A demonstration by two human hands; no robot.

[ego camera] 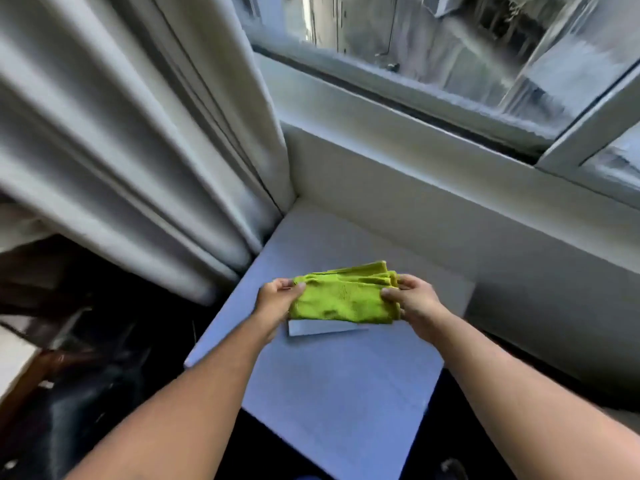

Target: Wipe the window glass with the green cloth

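A folded green cloth (pixel 343 296) is held just above a white table top (pixel 346 375) below the window. My left hand (pixel 277 297) grips its left edge and my right hand (pixel 412 297) grips its right edge, thumbs on top. The window glass (pixel 450 46) is up at the top right, streaked and hazy, well above and beyond the cloth. Both forearms reach in from the bottom of the view.
A pale curtain (pixel 138 133) hangs in folds at the left, touching the table's far left corner. A white sill and frame (pixel 415 161) run below the glass. A small white card (pixel 322 329) lies under the cloth. Dark clutter fills the floor at the lower left.
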